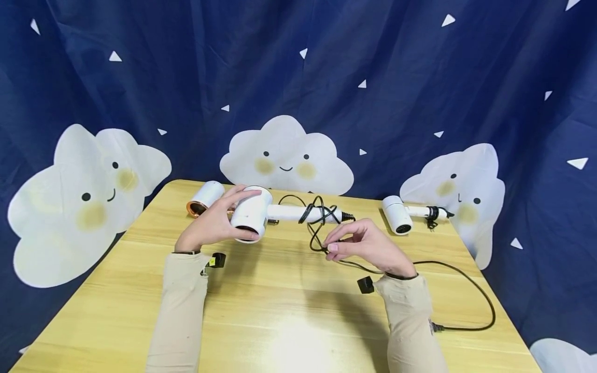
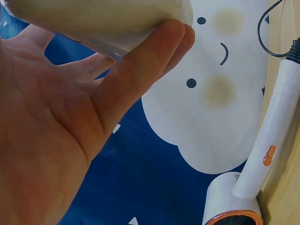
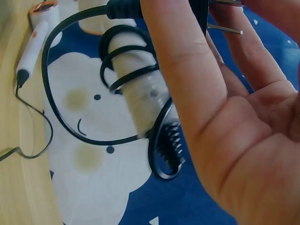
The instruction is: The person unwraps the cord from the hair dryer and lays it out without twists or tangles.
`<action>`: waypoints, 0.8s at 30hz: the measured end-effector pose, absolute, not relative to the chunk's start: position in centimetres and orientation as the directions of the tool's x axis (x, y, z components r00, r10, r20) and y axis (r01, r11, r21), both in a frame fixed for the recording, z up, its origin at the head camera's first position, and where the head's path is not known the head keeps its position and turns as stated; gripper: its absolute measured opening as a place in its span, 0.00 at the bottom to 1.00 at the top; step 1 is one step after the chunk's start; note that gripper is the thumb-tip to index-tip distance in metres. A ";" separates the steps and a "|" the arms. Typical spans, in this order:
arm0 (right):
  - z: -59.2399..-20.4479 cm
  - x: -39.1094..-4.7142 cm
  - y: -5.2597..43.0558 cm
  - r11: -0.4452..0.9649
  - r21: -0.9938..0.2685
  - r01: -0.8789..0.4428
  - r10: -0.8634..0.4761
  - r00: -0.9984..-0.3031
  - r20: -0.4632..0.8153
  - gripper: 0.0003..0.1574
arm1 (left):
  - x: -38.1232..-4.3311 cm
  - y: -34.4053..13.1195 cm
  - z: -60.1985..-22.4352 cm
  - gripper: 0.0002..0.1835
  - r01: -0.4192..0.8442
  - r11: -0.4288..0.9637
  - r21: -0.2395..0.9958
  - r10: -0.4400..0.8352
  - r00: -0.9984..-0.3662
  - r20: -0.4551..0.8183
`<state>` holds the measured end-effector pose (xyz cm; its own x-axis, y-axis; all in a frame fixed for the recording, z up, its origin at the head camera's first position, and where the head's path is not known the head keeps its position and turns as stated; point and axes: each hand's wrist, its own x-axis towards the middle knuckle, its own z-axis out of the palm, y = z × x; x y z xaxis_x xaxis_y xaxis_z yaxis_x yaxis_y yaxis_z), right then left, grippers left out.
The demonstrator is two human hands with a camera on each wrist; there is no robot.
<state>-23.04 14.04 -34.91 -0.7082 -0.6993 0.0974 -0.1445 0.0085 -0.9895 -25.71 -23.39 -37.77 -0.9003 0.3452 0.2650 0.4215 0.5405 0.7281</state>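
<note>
A white hair dryer (image 1: pixel 252 215) is held up above the table, its handle (image 1: pixel 291 213) pointing right. My left hand (image 1: pixel 212 223) grips its barrel, thumb and fingers on opposite sides. Black cord (image 3: pixel 136 77) winds in loose loops around the handle's end. My right hand (image 1: pixel 368 246) pinches the cord's plug (image 3: pixel 125 8); the plug's metal prongs (image 3: pixel 227 30) show between the fingers in the right wrist view. Behind my left hand lies another white hair dryer (image 1: pixel 207 197) with a copper rim, its handle mostly hidden in the head view.
A third white hair dryer (image 1: pixel 397 215) lies at the back right, its black cord (image 1: pixel 432 213) bundled around the handle. Another black cord (image 1: pixel 485 298) curves across the table's right side, ending near my right sleeve. A dark blue cloud-patterned curtain (image 1: pixel 261 62) hangs behind the wooden table (image 1: pixel 261 321).
</note>
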 end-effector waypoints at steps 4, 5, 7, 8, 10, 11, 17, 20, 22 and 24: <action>-35.2 -23.5 14.1 0.044 -0.988 -0.145 -0.689 -0.721 0.075 0.17 | -25.8 -23.6 -37.7 0.53 0.421 0.537 0.731 0.338 -0.901 0.271; -35.3 -23.5 14.1 0.056 -0.988 -0.144 -0.683 -0.727 0.067 0.16 | -25.8 -23.6 -37.7 0.54 0.424 0.537 0.729 0.338 -0.900 0.274; -35.4 -23.6 14.0 0.083 -0.988 -0.133 -0.667 -0.744 0.044 0.16 | -25.8 -23.7 -37.8 0.54 0.429 0.535 0.728 0.340 -0.898 0.279; -35.5 -23.6 14.0 0.093 -0.988 -0.123 -0.659 -0.751 0.031 0.16 | -25.8 -23.7 -37.8 0.54 0.429 0.534 0.728 0.341 -0.898 0.279; -35.5 -23.7 13.9 0.109 -0.988 -0.107 -0.647 -0.763 0.012 0.16 | -25.8 -23.8 -37.8 0.54 0.429 0.537 0.726 0.342 -0.898 0.277; -35.6 -23.7 13.9 0.109 -0.989 -0.101 -0.644 -0.765 0.007 0.16 | -25.8 -23.8 -37.7 0.54 0.425 0.539 0.727 0.340 -0.900 0.274; -36.0 -24.2 14.0 0.110 -0.991 -0.077 -0.636 -0.772 -0.011 0.17 | -25.6 -23.8 -37.5 0.53 0.415 0.548 0.727 0.330 -0.905 0.268; -36.6 -24.5 14.1 0.153 -0.984 -0.086 -0.632 -0.774 -0.030 0.15 | -25.6 -23.8 -37.5 0.53 0.421 0.544 0.725 0.332 -0.902 0.275; -37.0 -24.8 14.1 0.189 -0.977 -0.101 -0.633 -0.773 -0.042 0.13 | -25.6 -23.8 -37.6 0.53 0.426 0.542 0.725 0.334 -0.900 0.280; -37.3 -25.1 14.2 0.221 -0.968 -0.120 -0.633 -0.773 -0.049 0.12 | -25.5 -23.8 -37.6 0.53 0.425 0.541 0.726 0.332 -0.901 0.280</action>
<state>-25.05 14.18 -37.33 -0.7727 -0.6329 -0.0486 -0.1204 0.2213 -0.9677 -25.52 -23.85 -37.59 -0.9007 0.3321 0.2801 0.4251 0.5405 0.7260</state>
